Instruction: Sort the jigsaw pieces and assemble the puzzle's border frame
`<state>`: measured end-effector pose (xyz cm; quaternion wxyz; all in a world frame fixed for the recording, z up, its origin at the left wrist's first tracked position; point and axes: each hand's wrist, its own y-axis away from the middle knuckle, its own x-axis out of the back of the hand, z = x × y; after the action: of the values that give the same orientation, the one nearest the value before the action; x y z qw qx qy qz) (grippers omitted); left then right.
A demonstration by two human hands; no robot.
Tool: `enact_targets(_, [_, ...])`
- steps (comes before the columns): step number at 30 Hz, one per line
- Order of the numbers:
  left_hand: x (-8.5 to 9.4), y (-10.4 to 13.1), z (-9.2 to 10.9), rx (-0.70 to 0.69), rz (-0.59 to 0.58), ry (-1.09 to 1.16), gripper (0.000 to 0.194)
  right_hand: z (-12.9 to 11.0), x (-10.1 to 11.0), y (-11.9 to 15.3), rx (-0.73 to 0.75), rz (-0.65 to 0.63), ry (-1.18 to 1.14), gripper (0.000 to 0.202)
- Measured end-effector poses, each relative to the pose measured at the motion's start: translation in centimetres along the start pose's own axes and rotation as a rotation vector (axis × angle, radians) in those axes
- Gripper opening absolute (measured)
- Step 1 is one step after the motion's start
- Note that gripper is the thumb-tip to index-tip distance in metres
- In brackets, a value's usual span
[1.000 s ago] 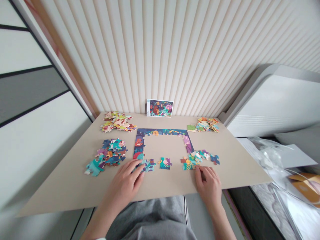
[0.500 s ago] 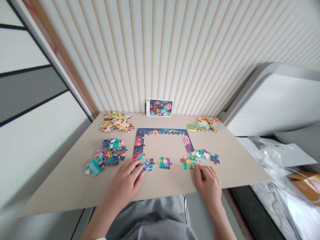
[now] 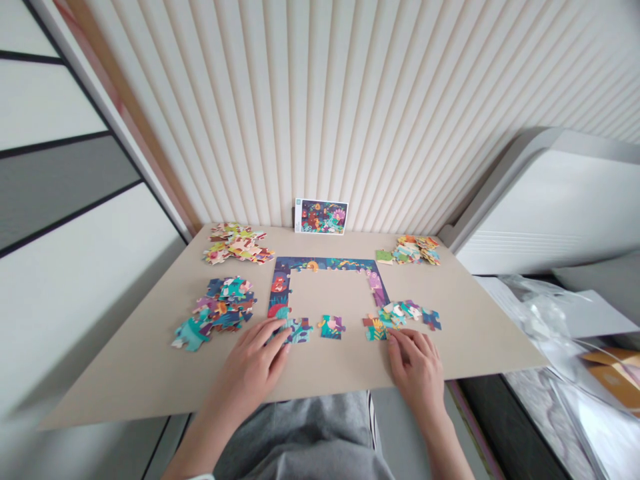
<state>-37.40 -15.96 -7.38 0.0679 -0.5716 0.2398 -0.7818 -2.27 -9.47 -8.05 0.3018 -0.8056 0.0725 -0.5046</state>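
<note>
A jigsaw border (image 3: pixel 330 263) lies on the table with its top and sides joined. My left hand (image 3: pixel 256 357) rests at its lower left corner, fingers spread and lying on the pieces; a joined blue strip (image 3: pixel 301 331) shows past the fingertips. Thumb and fingers of my right hand (image 3: pixel 416 365) are drawn together at the right edge of a puzzle piece with yellow coral (image 3: pixel 376 329), covering part of it. Between the hands lies a single teal and purple piece (image 3: pixel 332 327). Just above my right hand are several loose pieces (image 3: pixel 403 311) and a dark blue piece (image 3: pixel 431 319).
A picture card (image 3: pixel 323 217) leans on the ribbed wall behind the table (image 3: pixel 150 373). Piles of pieces lie at the back left (image 3: pixel 237 244), left (image 3: pixel 220 310) and back right (image 3: pixel 413 249). Right of the table are plastic wrapping (image 3: pixel 543 313) and papers.
My right hand has shifted very slightly left and up at the yellow coral piece. My left hand stays on the lower left corner. The whole view has moved a little.
</note>
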Motion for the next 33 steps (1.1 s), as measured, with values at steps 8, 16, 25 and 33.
enact_targets(8, [0.0, 0.0, 0.0, 0.01, 0.009, 0.02, 0.03, -0.1, 0.1, -0.2, 0.018, -0.022, 0.068, 0.026])
enact_targets(16, [0.1, 0.0, 0.1, 0.002, -0.008, 0.014, 0.03, -0.1, 0.3, -0.3, 0.034, -0.053, 0.066, 0.029])
enact_targets(25, [-0.1, 0.0, 0.0, 0.002, -0.013, 0.009, 0.03, 0.6, 0.2, -0.6, 0.05, -0.095, 0.061, 0.028])
enact_targets(33, [-0.3, 0.1, -0.3, -0.007, -0.016, 0.012, 0.03, 4.4, 0.6, -2.3, -0.002, -0.057, 0.203, 0.035])
